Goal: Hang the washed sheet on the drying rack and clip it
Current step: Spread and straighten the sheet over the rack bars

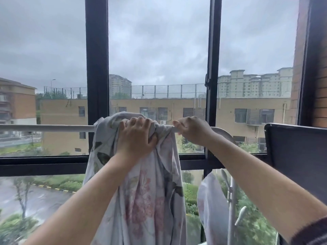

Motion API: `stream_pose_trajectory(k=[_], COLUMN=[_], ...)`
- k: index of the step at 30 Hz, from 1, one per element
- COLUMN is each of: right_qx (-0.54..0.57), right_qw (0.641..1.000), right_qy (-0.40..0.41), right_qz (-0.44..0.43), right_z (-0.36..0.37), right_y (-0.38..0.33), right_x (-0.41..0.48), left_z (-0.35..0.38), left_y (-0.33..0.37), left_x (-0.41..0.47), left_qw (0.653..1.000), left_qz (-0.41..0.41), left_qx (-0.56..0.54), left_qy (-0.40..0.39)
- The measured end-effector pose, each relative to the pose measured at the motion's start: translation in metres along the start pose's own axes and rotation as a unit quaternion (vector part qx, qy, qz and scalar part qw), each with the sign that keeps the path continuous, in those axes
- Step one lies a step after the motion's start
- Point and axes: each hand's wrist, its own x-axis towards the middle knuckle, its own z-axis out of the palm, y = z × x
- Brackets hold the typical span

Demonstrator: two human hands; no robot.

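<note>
Gripping bunched floral sheet (152, 188) over white rack bar (46, 128): left hand (137, 137); right hand (192, 130) pinches bar-side edge; black-framed window (97, 68) behind.

Home balcony, drying rail (46, 128), big windows (159, 68)

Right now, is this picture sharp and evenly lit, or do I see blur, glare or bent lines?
Head view: flat grey daylight, no glare; window frame leans slightly from the wide lens; sheet, left hand and right hand on the rail look sharp; street below is blurred.
</note>
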Motion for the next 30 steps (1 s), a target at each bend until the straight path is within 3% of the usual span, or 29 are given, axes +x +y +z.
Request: stream_pose_trajectory(k=[3,8,10,13,16,17,24,27,30], right_qx=[-0.001,0.058,0.093,0.183,0.365,0.403,0.431,0.464,0.475], right_qw=[0.999,0.959,0.966,0.979,0.916,0.897,0.883,0.854,0.809], right_qy=[0.020,0.243,0.224,0.065,-0.006,-0.003,0.106,0.157,0.266], right_qz=[-0.040,-0.130,-0.084,0.061,0.165,0.180,0.153,0.176,0.221], right_z=[0.004,0.027,0.036,0.045,0.050,0.050,0.025,-0.004,-0.029], right_y=[0.001,-0.007,-0.018,-0.036,-0.054,-0.059,-0.044,-0.019,0.013], right_x=[-0.006,-0.023,-0.035,-0.043,-0.047,-0.049,-0.047,-0.045,-0.046], left_z=[-0.001,-0.004,-0.006,-0.010,-0.013,-0.014,-0.008,-0.006,-0.004], left_y=[0.000,0.001,0.001,-0.004,-0.010,-0.011,-0.007,0.003,0.011], left_x=[0.000,0.006,0.009,0.008,0.006,0.006,0.010,0.011,0.014], left_qw=[1.000,0.997,0.995,0.987,0.983,0.983,0.988,0.988,0.988], left_qz=[0.005,0.003,-0.017,-0.051,-0.060,-0.060,-0.057,-0.058,-0.077], left_qx=[-0.019,-0.060,-0.078,-0.127,-0.147,-0.150,-0.117,-0.109,-0.104], left_qy=[0.001,0.038,0.067,0.081,0.089,0.091,0.088,0.089,0.087])
